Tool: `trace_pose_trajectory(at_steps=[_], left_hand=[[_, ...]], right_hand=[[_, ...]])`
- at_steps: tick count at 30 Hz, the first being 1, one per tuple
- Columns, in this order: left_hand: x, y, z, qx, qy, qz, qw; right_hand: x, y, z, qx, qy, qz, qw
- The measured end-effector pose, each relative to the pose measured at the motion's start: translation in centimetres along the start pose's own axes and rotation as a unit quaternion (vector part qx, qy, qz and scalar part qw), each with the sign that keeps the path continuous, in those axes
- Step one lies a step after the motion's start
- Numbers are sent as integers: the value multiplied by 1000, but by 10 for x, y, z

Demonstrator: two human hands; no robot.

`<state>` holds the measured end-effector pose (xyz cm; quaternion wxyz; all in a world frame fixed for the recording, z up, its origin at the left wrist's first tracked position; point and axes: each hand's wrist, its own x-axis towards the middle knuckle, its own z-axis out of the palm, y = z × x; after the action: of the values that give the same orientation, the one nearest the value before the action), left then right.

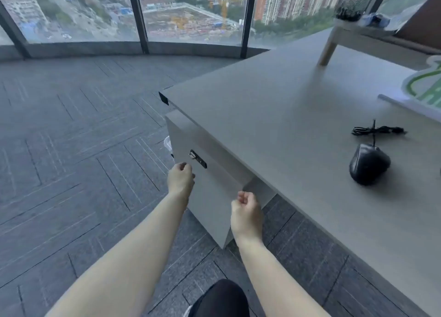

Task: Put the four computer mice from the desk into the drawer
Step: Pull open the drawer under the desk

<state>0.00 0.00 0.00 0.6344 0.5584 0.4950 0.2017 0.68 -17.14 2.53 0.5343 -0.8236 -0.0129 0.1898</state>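
One black wired mouse [368, 163] lies on the grey desk [274, 116] at the right, its bundled cable [377, 130] just behind it. No other mouse shows. Under the desk's left corner sits the grey drawer unit [212, 192] with a small black lock [198, 158] on its front. My left hand [181, 178] is curled at the front's upper edge beside the lock. My right hand [245, 211] is a loose fist in front of the unit's right edge, holding nothing. Whether my left hand grips the edge is unclear, and so is whether the drawer is open.
A white and green sign [424, 87] lies at the desk's right edge. A small raised shelf with a wooden leg [328, 49] stands at the back right, carrying a mesh holder [353, 1]. Grey carpet floor [71, 149] spreads left toward tall windows. My dark-clad knee [222, 300] shows at the bottom.
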Motion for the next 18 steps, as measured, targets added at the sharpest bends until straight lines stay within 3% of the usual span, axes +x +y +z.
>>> trace_pose_trajectory(at_steps=[4, 11, 18], left_hand=[[20, 8, 17, -49, 8, -54, 997], [53, 4, 32, -64, 24, -71, 995], [53, 0, 25, -110, 39, -77, 990]], right_hand=[[7, 0, 6, 18, 37, -6, 999], [15, 10, 15, 7, 71, -9, 997], [11, 12, 5, -23, 27, -26, 999]])
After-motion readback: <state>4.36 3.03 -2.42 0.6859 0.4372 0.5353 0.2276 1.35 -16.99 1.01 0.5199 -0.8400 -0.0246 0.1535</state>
